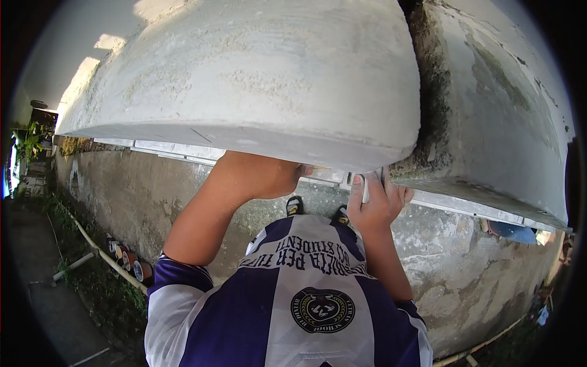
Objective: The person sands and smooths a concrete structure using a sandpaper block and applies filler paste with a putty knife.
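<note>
Under the lip of a thick white plastered slab (263, 79), my left hand (286, 178) is bent inward and closed. Its fingertips meet a pale narrow piece by the slab's lower edge, but most of the fingers are turned away or hidden. My right hand (376, 202) is closed on a small white block (365, 188), with thumb and fingers around it, just below the slab's rounded corner. A white strip (330, 175) runs beneath the slab between both hands. White dust coats the right fingers.
A second weathered slab (501, 134) stands to the right, past a dark gap. Below is a stained concrete wall or floor surface (452, 251). My feet in sandals (295, 205) show beneath. Several pots (142, 270) and a bamboo pole (110, 260) lie at left.
</note>
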Tool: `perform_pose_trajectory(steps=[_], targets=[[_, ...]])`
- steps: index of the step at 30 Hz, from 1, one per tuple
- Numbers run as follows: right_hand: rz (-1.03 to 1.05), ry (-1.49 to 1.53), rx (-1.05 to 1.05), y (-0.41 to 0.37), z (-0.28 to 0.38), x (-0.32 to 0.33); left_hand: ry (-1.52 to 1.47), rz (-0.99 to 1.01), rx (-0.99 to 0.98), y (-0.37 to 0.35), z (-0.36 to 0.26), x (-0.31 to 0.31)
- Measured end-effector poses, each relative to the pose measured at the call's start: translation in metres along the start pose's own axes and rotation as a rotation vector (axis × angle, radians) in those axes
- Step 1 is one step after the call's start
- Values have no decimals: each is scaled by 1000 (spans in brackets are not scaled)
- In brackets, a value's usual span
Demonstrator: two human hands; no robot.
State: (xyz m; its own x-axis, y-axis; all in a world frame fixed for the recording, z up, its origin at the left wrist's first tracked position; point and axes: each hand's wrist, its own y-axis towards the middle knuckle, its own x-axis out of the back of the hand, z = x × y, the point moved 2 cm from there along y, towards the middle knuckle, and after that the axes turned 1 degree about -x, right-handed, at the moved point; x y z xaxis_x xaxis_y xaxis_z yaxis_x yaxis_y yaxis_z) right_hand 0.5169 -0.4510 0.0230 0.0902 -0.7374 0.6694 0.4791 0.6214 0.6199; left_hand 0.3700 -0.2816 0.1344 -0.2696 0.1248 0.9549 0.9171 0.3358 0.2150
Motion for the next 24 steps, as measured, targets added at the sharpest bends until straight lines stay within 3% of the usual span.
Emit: perform_pose_trajectory(steps=[2,7,10,14,19,22,24], targets=[[6,-36,17,2,2,1,64,9,53,-18,12,21],[55,-6,-4,5,6,7,43,441,427,-67,40,45],[67,-52,52,7,10,8,-45,468,475,-70,39,43],[52,-45,26,1,4,3,-50,448,383,-45,17,29],[18,-9,33,1,2,1,72,38,64,-14,-3,-20],[-1,-31,68,4,2,3,6,32,36,-12,-5,-11],[34,13,30,0,-1,1,-20,251,190,-28,3,3]])
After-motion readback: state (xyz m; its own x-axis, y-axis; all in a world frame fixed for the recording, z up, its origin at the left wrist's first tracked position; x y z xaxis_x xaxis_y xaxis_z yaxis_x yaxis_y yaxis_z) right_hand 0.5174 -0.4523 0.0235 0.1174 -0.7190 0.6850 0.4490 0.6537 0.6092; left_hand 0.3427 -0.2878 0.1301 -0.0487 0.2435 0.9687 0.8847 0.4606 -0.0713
